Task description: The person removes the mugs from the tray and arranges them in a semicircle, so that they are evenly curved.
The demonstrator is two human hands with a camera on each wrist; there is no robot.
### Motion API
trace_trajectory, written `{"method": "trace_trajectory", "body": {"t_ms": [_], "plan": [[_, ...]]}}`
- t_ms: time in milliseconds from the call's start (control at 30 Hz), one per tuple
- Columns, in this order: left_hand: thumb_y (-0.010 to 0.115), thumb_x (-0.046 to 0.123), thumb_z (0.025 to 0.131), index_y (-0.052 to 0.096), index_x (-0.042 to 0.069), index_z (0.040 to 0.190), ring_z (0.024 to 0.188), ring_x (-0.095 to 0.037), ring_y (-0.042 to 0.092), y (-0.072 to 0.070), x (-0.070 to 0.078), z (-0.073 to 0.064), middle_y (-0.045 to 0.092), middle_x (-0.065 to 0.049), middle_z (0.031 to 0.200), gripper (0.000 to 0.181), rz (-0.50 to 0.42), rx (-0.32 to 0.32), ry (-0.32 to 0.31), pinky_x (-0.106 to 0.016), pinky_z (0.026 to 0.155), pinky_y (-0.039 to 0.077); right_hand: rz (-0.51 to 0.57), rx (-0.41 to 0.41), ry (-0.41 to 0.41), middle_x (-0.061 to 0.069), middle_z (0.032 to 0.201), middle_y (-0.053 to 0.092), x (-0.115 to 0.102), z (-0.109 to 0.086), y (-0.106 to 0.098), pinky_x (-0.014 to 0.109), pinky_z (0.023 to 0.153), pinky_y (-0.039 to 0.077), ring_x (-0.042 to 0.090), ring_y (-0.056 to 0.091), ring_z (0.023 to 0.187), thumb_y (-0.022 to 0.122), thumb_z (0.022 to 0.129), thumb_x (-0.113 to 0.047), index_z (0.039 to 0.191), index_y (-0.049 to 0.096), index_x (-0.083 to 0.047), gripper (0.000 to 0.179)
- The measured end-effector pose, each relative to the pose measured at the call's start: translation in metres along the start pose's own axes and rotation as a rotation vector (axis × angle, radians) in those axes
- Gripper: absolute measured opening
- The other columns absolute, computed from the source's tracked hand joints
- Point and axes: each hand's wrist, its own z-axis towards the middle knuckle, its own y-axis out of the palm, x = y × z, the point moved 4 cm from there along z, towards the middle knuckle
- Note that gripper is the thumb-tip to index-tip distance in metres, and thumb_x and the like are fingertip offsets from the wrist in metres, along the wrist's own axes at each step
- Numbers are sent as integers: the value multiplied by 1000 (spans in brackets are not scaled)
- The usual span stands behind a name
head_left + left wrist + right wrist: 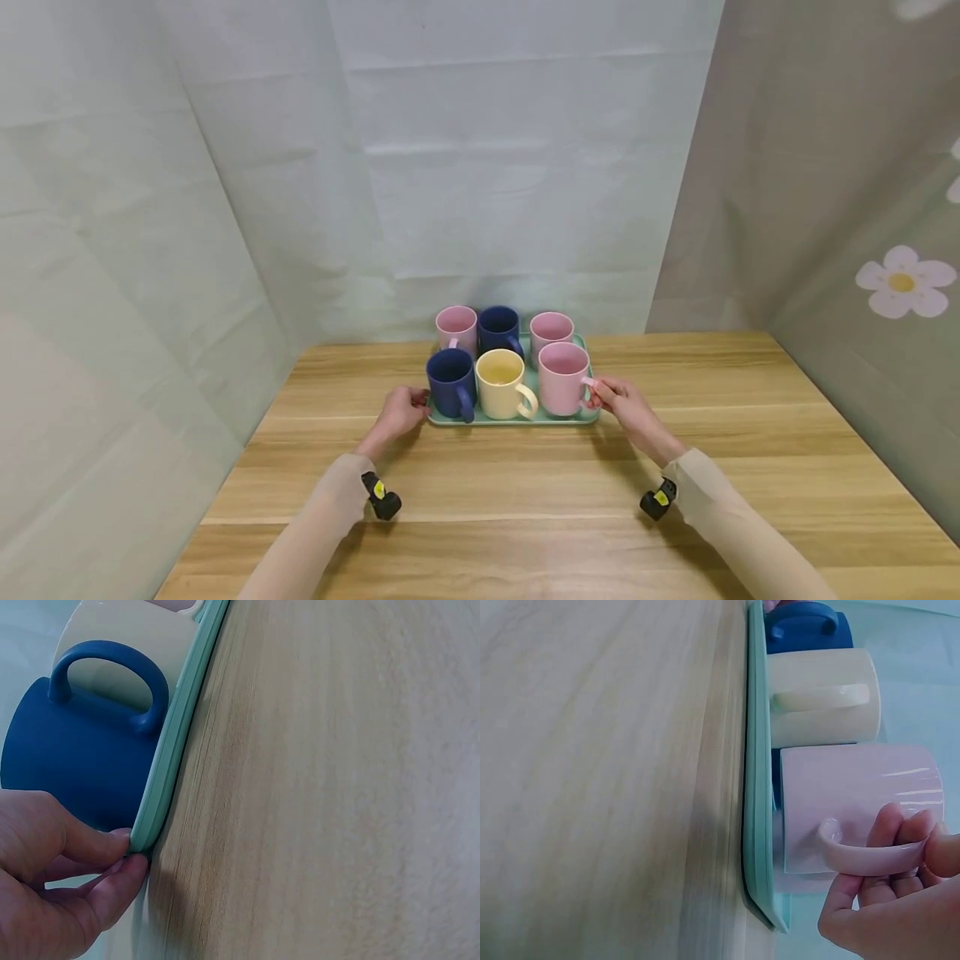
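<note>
My right hand (628,410) holds the handle of the pink mug (561,393) at the front right of the light green tray (517,422). In the right wrist view, fingers pass through that handle and the thumb lies on top of it. At the opposite front corner, my left hand (52,874) pinches the tray rim between thumb and fingers, close beside a navy mug (447,397). Between these two mugs stands a cream-yellow mug (498,402), its handle turned to the right.
Behind the front row on the tray are a pink mug (458,335), a navy mug (496,332) and another pink mug (548,334). The wooden table (517,517) extends in front of the tray. Pale curtains (517,167) hang right behind it and along both sides.
</note>
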Motion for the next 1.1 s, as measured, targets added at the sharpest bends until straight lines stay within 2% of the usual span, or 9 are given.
{"method": "trace_trajectory", "body": {"t_ms": [167,333,533,633,867,1100], "plan": [[65,-9,77,67,-13,108,75,-19,58,0,0,-1,69,-21,87,31,-9,12,4,-25,67,49,18,15,13,-5,76,50,1,-5,-3,21,84,46,8,51,78,39,104,-14,90,54,-2,23],[65,-9,78,66,-13,110,76,-21,59,1,-2,-1,70,-23,92,31,-14,1,-16,-27,68,51,26,20,23,-6,75,49,2,-9,-6,19,83,46,6,51,77,39,104,-13,89,53,-4,23],[64,-10,79,65,-13,111,75,-19,56,1,-3,-1,69,-21,89,32,-27,-5,-9,-25,66,47,58,14,-16,-6,76,51,-1,-15,-8,19,82,45,7,51,78,38,104,-11,85,53,-7,24],[65,-10,78,65,-14,110,75,-19,58,0,-2,0,70,-22,91,32,-20,1,12,-26,68,50,64,8,-26,-6,76,51,-3,-18,-8,18,82,46,7,52,79,38,104,-12,85,53,-9,24],[66,-9,79,64,-15,111,81,-25,65,-2,-2,1,70,-26,95,33,-18,-2,11,-36,76,57,46,-5,-13,-7,72,52,-11,-26,-4,21,83,48,6,55,77,41,104,-14,84,55,-11,25],[67,-8,80,64,-14,114,82,-24,65,0,-4,1,70,-25,97,35,-22,-2,-4,-35,77,56,77,-40,-30,-7,72,52,-19,-35,2,20,83,48,7,56,78,42,103,-15,83,56,-11,24]]}}
